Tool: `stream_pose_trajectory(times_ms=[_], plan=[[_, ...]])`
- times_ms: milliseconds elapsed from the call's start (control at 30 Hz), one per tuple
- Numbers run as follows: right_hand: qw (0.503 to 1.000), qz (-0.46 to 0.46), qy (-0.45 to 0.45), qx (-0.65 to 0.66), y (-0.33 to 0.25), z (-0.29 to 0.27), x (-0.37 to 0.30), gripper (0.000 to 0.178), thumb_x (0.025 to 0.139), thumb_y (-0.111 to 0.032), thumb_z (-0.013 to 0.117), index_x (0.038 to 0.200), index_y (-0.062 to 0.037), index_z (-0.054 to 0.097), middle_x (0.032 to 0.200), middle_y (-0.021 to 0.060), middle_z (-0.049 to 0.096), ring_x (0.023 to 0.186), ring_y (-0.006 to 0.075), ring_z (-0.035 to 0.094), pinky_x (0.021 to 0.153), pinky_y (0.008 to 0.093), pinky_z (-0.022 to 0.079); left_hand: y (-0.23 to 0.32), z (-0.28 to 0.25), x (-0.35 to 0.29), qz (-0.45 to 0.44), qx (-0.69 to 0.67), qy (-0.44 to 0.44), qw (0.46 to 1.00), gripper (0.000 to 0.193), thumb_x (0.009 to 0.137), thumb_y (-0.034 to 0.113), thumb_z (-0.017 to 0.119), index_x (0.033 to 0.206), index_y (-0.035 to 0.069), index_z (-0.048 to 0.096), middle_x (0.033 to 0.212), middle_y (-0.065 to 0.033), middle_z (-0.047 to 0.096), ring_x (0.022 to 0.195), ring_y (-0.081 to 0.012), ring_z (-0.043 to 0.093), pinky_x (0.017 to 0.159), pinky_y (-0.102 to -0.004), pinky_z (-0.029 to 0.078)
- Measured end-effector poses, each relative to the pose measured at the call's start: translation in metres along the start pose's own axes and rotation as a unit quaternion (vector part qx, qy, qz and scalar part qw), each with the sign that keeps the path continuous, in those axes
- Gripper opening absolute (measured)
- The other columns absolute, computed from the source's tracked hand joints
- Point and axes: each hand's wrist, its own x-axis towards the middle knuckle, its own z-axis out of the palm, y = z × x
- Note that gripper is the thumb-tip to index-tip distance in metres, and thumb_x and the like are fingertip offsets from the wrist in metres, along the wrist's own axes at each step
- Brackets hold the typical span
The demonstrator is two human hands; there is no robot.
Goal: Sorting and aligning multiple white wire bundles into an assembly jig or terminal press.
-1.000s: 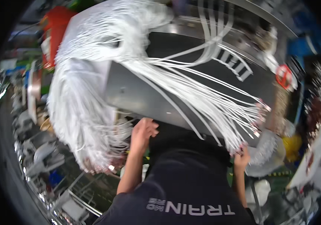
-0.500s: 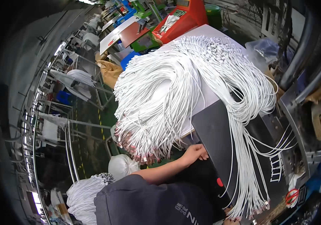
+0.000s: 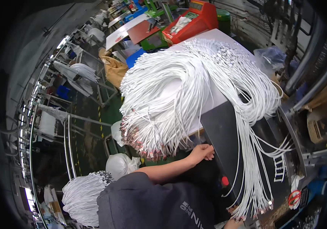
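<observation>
My left hand [image 3: 202, 153] is beside the left edge of a black work surface [image 3: 217, 128]. Its fingers are curled in, and their inner side is hidden, so anything held does not show. Only part of my right hand [image 3: 233, 223] appears at the lower edge, by the connector ends of a hanging bundle of white cables [image 3: 247, 164]. Its fingers are mostly hidden by the cable ends and the frame edge. That bundle drapes over the black surface from a large pile of white cables [image 3: 163, 87] on the pale table.
A red machine [image 3: 194, 21] stands behind the pale table [image 3: 213, 35]. More white cables [image 3: 83, 198] lie bundled at lower left, next to a white bag [image 3: 121, 166]. A white rack-like piece [image 3: 279, 169] and metal machine parts are on the right.
The whole view has shifted slightly. My left hand stays by the black surface's edge with fingers curled. A little more of my right hand shows near the cable ends.
</observation>
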Motion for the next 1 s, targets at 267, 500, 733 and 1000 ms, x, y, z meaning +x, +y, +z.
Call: stream_pose_trajectory(times_ms=[267, 500, 733, 1000], plan=[[0.974, -0.113, -0.106, -0.164, -0.219, -0.039, -0.039, 0.050, 0.103, -0.039, 0.056, 0.067, -0.0058, 0.060, 0.055, 0.0086, 0.062, 0.045, 0.0141, 0.054, 0.045, 0.0265, 0.039, 0.065, 0.038, -0.061, 0.492, 0.361, -0.123, 0.783, 0.040, 0.079, 0.032, 0.085, 0.107, 0.007, 0.073, 0.090, -0.0100, 0.072, 0.084, -0.0341, 0.069, 0.077, -0.0409, 0.055], [0.929, -0.341, -0.060, -0.130, -0.357, 0.109, 0.002, 0.044, 0.092, -0.013, 0.074, 0.134, -0.0070, 0.064, 0.083, -0.0009, 0.062, 0.075, 0.0065, 0.057, 0.067, 0.0253, 0.047, 0.108, 0.182, -0.037, 0.564, 0.525, -0.298, 0.564, 0.080, 0.081, 0.057, 0.075, 0.143, 0.011, 0.054, 0.159, -0.0163, 0.039, 0.149, -0.0363, 0.034, 0.121, -0.0540, 0.030], [0.754, -0.572, 0.195, -0.259, -0.333, 0.089, 0.040, 0.021, 0.093, -0.008, 0.069, 0.114, -0.0034, 0.069, 0.104, 0.0153, 0.066, 0.098, 0.0322, 0.066, 0.087, 0.0378, 0.051, 0.138, 0.184, -0.004, 0.537, 0.554, -0.334, 0.542, 0.067, 0.091, 0.047, 0.071, 0.141, 0.006, 0.055, 0.149, -0.0168, 0.050, 0.141, -0.0355, 0.045, 0.119, -0.0519, 0.033], [0.780, -0.117, 0.559, -0.256, -0.007, -0.136, -0.062, 0.028, 0.102, -0.023, 0.059, 0.095, 0.0035, 0.066, 0.080, 0.0164, 0.066, 0.070, 0.0272, 0.062, 0.068, 0.0420, 0.051, 0.230, 0.152, 0.041, 0.364, 0.658, -0.331, 0.571, 0.041, 0.089, 0.020, 0.076, 0.122, 0.001, 0.064, 0.123, -0.0150, 0.064, 0.117, -0.0329, 0.060, 0.102, -0.0406, 0.047]])
